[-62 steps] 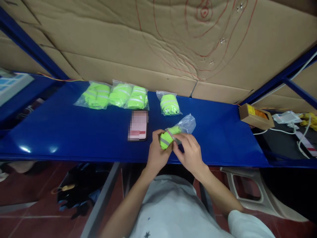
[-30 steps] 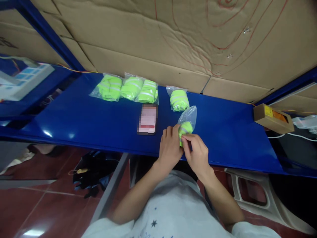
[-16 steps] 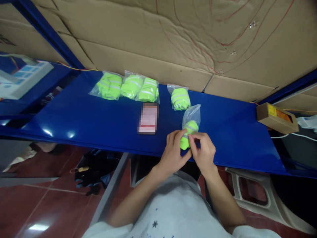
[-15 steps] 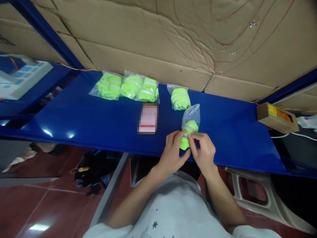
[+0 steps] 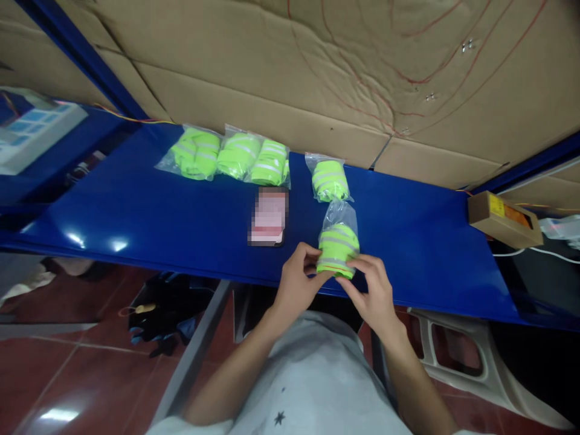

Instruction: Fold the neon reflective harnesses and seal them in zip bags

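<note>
1. Turned to show a broader face since half a second ago, the neon-yellow bundle is between both hands, near the blue table's front edge.
2. Its clear bag's loose end points away from the person.
3. Left hand: thumb and fingers grip the bundle's left side.
4. Right hand: fingertips grip its right near corner.
5. Just beyond lies another bagged bundle; leftward, a phone and three bagged bundles.
6. Far right: a cardboard box.
</note>
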